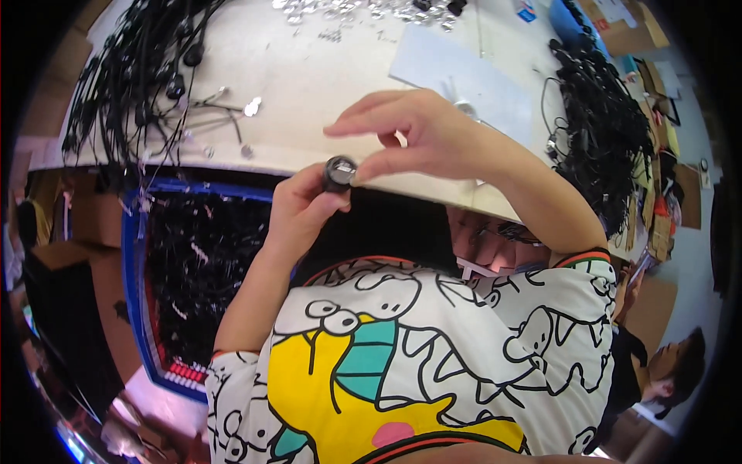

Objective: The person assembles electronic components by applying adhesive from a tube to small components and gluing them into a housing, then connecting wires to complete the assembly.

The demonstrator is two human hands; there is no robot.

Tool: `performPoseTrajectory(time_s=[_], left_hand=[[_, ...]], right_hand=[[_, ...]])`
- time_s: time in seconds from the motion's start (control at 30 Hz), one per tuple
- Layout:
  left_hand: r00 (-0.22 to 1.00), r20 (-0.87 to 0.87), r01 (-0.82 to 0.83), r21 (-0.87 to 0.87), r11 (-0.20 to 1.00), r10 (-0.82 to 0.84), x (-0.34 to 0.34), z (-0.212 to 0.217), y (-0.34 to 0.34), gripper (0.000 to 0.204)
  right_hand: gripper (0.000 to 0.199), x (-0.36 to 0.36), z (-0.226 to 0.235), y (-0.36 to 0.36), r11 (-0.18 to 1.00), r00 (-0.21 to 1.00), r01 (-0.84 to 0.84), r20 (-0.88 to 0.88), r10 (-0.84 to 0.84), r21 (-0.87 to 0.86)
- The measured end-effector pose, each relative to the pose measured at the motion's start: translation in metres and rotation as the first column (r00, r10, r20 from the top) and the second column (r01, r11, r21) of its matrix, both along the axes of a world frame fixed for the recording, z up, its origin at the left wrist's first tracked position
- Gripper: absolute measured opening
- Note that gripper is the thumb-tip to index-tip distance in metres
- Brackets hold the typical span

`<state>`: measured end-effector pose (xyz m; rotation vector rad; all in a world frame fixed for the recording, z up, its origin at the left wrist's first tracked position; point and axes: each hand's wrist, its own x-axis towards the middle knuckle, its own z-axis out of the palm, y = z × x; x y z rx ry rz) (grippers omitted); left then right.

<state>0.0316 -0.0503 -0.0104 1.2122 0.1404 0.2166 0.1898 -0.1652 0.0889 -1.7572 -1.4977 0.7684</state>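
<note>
Just in front of the table's near edge, my left hand is closed round a small black cylindrical part. One end of this part faces up and shows a grey, shiny inside. My right hand hovers to its right with index finger and thumb spread apart. The right thumb tip comes close to the part's rim; I cannot tell if it touches. Nothing shows between the right fingers.
A white table bears black cables at the left, more black cables at the right, small shiny pieces at the back and a pale sheet. Below left stands a blue crate of black parts. Another person is at lower right.
</note>
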Motion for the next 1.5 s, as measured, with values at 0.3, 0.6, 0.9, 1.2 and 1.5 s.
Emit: performPoseTrajectory(time_s=[0.3, 0.6, 0.9, 1.2, 1.5], left_hand=[[0.999, -0.03, -0.012, 0.015, 1.0, 0.012, -0.014, 0.007, -0.007, 0.034], [1.0, 0.005, 0.003, 0.064, 0.998, -0.003, -0.015, 0.004, -0.004, 0.035], [0.999, -0.001, -0.044, -0.041, 0.998, 0.044, -0.007, -0.002, -0.003, 0.034], [0.998, -0.006, -0.055, -0.028, 0.998, 0.055, -0.012, -0.001, -0.001, 0.033], [0.998, -0.032, 0.047, -0.055, 0.997, -0.049, -0.01, -0.007, 0.003, 0.026]], right_hand=[[0.023, 0.202, -0.037, -0.043, 0.713, 0.455, 0.642, 0.608, -0.651, 0.283], [0.017, 0.204, -0.039, -0.046, 0.773, 0.462, 0.476, 0.629, -0.626, 0.42], [0.008, 0.072, -0.043, -0.007, 0.954, 0.858, 0.256, 0.419, -0.297, 0.153], [0.02, 0.05, -0.049, -0.002, 0.944, 0.768, 0.319, 0.559, -0.313, 0.09], [0.028, -0.012, -0.008, -0.008, 0.997, 0.992, 0.067, 0.107, -0.071, 0.04]])
